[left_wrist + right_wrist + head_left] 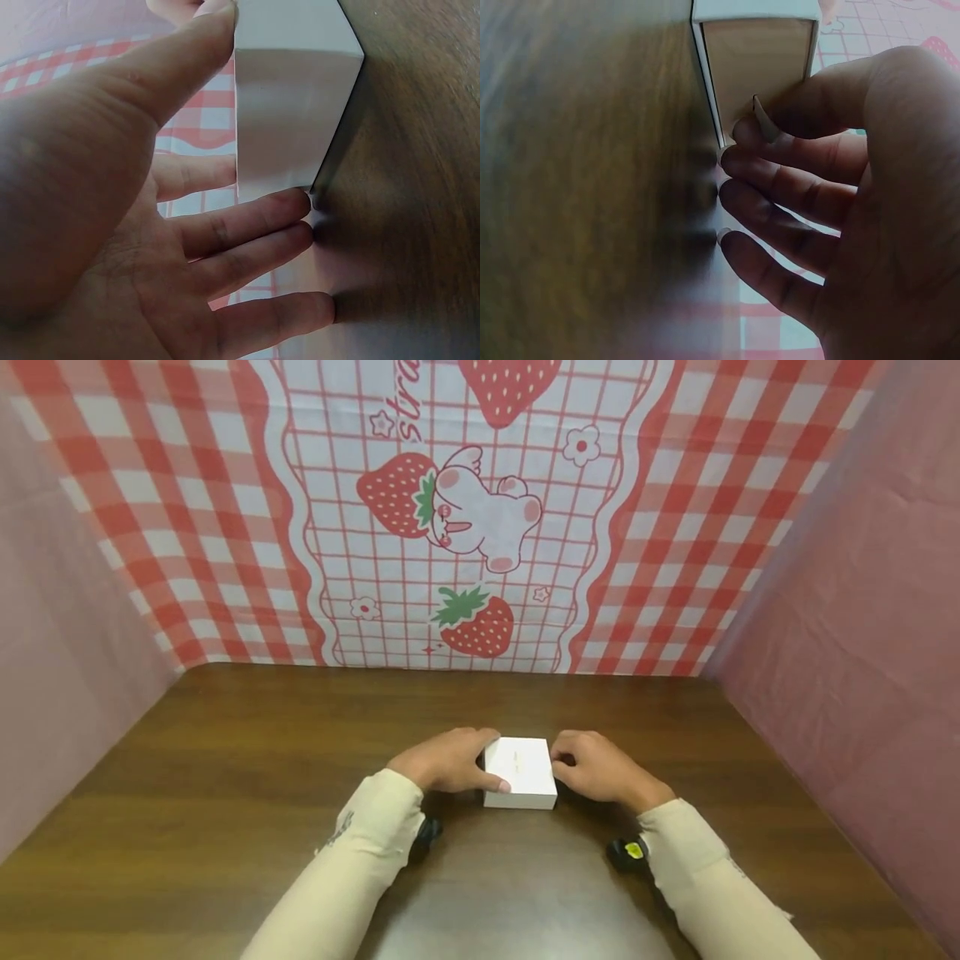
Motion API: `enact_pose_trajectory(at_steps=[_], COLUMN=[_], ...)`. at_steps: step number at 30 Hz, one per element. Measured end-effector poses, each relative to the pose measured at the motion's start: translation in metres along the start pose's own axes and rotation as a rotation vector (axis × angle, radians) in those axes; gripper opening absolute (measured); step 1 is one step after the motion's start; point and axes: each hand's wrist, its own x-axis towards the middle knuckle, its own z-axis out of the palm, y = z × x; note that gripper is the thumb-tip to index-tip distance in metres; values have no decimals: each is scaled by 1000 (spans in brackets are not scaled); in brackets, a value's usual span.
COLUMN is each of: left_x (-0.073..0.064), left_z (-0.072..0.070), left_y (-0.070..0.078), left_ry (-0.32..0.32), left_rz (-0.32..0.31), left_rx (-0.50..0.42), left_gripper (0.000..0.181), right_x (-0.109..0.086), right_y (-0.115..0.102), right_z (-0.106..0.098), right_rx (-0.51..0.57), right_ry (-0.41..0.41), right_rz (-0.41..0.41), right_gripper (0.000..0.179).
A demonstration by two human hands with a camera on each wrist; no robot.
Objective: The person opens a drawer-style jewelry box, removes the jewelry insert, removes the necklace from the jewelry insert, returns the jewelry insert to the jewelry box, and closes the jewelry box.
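Note:
A small white drawer box with faint gold print on its lid lies flat on the table. My left hand steadies it from the left, thumb over the near top edge and index fingertip at the far side; in the left wrist view the other fingers spread straight beside the box's white wall. At the box's right end, my right hand pinches a small pale pull tab between thumb and index finger. The tab comes out of the drawer front, which sits inside the white sleeve.
The brown wooden table runs back to a red-checked strawberry cloth. Pink fabric walls rise along both sides. Dark wrist devices sit below both cuffs.

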Motion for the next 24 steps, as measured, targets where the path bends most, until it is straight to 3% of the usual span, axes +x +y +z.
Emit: enact_pose_trajectory(at_steps=[24], left_x=[-2], left_z=[4], left_y=[-2], left_ry=[15], left_rz=[-9], left_rx=[-29], left_gripper=[80], right_x=[1], right_y=[1], right_z=[1], right_rx=[31], right_ry=[-11], right_rz=[10], right_gripper=[8])
